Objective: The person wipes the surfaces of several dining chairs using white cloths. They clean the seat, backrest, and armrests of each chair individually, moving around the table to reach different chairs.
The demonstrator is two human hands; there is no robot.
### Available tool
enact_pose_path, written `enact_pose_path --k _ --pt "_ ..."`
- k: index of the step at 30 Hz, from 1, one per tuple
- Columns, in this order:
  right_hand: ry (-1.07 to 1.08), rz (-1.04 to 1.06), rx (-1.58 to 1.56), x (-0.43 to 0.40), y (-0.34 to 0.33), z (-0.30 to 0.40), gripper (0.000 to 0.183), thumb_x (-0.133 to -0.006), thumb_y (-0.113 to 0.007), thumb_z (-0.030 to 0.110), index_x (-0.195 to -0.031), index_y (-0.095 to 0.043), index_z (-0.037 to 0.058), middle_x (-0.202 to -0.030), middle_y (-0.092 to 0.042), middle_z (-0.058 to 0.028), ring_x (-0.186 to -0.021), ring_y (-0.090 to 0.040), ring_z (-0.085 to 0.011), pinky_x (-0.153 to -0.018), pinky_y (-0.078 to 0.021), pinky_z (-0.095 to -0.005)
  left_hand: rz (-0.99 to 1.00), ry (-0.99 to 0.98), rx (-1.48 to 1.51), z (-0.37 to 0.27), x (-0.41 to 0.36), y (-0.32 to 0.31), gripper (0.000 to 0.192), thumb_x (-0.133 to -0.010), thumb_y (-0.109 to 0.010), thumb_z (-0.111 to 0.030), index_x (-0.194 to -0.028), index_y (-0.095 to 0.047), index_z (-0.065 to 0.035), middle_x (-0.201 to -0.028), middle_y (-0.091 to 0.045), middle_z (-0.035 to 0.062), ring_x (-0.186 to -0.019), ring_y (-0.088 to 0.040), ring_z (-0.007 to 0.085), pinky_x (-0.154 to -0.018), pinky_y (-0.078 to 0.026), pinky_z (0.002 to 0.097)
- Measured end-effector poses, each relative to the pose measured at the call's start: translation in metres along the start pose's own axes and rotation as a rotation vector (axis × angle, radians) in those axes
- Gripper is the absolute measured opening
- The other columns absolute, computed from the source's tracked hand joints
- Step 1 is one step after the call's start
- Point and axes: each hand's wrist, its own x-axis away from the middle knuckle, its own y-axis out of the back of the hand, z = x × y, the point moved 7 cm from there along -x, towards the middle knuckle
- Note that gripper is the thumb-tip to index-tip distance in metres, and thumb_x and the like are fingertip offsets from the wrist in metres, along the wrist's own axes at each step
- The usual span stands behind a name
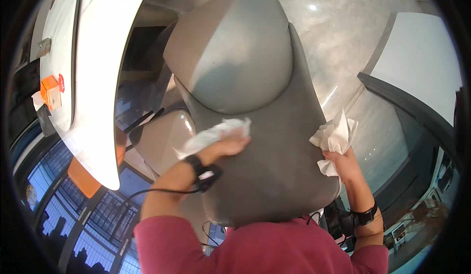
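A grey upholstered chair stands before me, its seat (274,163) near my body and its rounded backrest (239,46) beyond. My left hand (232,143), blurred, has a white wipe (211,136) under its fingers at the left side of the seat, just short of the backrest. The wipe trails back along the wrist. At the seat's right edge, my right hand (342,163) grips a crumpled white paper tissue (336,136) that sticks up above the fingers. Each wrist wears a black strapped device, and a cable runs from the left one.
A long white table (99,71) bounds the left side, with an orange tissue box (50,92) at its far side. Another chair (162,141) and an orange seat (82,176) stand near it. On the right is a white-topped counter (415,60) with a dark edge.
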Motion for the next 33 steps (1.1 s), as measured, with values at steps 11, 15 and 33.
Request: enact_pose_path --k 11,15,33 --pt "-0.018 -0.057 0.039 -0.001 0.008 -0.004 0.045 -0.073 -0.061 -0.005 -0.118 -0.054 -0.0012 -0.107 -0.061 -0.0073 -0.097 -0.058 -0.0191 -0.082 -0.0462 -0.0303 -0.407 -0.437 0.508 -0.103 -0.186 0.042 0.061 -0.099 -0.015 -0.043 -0.147 -0.018 -0.007 -0.153 -0.017 0.0131 -0.142 -0.014 0.0282 -0.114 -0.013 0.0426" --pt "-0.01 -0.059 0.07 0.001 0.008 -0.001 0.037 -0.074 -0.061 -0.005 -0.11 -0.058 -0.0008 -0.098 -0.062 -0.0058 -0.086 -0.06 -0.0174 -0.075 -0.0477 -0.0292 -0.397 -0.397 0.511 -0.066 -0.167 0.037 0.061 -0.098 -0.017 -0.042 -0.131 -0.045 0.0017 -0.137 -0.043 0.0225 -0.129 -0.037 0.0358 -0.109 -0.028 0.0392" --pt "0.038 0.045 -0.026 -0.005 0.006 -0.008 0.042 -0.073 -0.064 0.001 -0.114 -0.056 0.0012 -0.097 -0.06 -0.0042 -0.084 -0.058 -0.016 -0.07 -0.0475 -0.0293 -0.172 0.183 -0.579 0.086 -0.055 0.066 0.045 -0.096 -0.027 -0.028 -0.114 -0.062 -0.0052 -0.122 -0.059 0.0128 -0.121 -0.05 0.0275 -0.107 -0.019 0.0581"
